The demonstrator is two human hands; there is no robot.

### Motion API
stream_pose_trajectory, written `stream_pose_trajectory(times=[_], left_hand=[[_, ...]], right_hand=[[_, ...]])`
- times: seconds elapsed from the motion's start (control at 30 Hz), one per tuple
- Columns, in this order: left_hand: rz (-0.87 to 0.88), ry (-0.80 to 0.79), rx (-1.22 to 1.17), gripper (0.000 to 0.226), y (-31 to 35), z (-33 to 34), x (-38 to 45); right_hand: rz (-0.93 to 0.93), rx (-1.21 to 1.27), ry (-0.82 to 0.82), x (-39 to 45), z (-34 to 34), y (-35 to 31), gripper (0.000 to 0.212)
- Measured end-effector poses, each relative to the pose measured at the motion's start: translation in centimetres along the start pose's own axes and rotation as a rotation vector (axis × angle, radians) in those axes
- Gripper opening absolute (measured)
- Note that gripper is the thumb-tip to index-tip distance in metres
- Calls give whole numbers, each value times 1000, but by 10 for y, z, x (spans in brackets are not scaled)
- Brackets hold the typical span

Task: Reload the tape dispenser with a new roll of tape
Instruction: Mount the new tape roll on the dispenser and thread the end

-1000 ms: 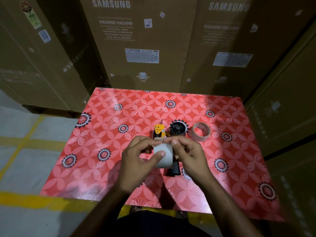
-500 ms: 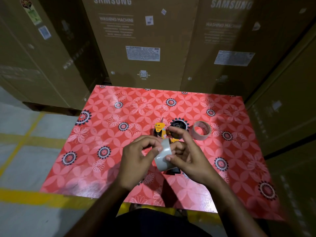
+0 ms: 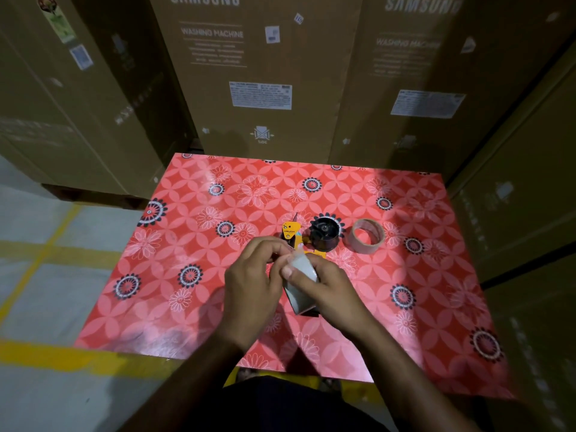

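Observation:
I hold a new roll of clear tape above the red flowered table, near its front middle. My right hand grips the roll, thumb across its outer face. My left hand pinches at the roll's upper edge with curled fingers. Just behind my hands lies the tape dispenser, yellow and black, with its black round hub bare and its handle hidden under my hands. A nearly used-up tape core lies to the dispenser's right.
Tall brown cardboard washing-machine boxes stand close behind the table and along its right side. Grey floor with yellow lines lies to the left and front.
The roll has turned in my hands, from face-on to tilted edge-on. My right thumb now lies across its outer face, and my left fingers moved up to its top edge.

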State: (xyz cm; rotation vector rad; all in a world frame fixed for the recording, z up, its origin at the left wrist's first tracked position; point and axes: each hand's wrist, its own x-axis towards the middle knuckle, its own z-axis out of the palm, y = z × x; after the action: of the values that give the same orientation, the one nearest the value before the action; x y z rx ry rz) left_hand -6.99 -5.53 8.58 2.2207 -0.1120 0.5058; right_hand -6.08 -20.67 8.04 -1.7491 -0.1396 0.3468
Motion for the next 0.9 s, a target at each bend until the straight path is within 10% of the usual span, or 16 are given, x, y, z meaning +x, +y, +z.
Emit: stream_pose_trajectory(times=[0.27,0.9], left_hand=[[-400,-109,-321,10,-14,-4,11],[-687,-102,-764,15,-29,-9,28]], right_hand=[[-85,-25,-140,3,-11,11,14],[-49,70,-327,14,-48,16,38]])
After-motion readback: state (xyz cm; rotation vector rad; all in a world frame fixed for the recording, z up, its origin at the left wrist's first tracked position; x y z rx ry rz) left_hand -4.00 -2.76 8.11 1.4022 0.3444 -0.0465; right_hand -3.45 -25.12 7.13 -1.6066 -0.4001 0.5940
